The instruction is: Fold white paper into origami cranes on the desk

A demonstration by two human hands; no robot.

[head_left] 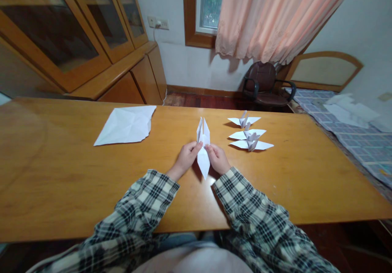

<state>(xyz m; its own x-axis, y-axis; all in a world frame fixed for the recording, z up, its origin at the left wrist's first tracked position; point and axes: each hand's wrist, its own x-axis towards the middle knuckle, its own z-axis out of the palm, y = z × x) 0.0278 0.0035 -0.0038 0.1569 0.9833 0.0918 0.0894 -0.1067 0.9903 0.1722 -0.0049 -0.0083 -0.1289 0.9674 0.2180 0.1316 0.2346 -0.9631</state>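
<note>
Over the middle of the wooden table [61,175] I hold a half-folded white paper figure [203,150], long and narrow with two pointed flaps up top and a point at the bottom. My left hand [186,156] pinches its left edge and my right hand [218,158] pinches its right edge. Both hands are closed on the paper. My sleeves are black-and-white plaid.
A creased white paper sheet [127,125] lies flat to the left. Three finished paper cranes [249,136] sit to the right of my hands. Beyond the table are a wooden cabinet [92,48], a dark chair [265,83] and a bed [352,138] with loose papers.
</note>
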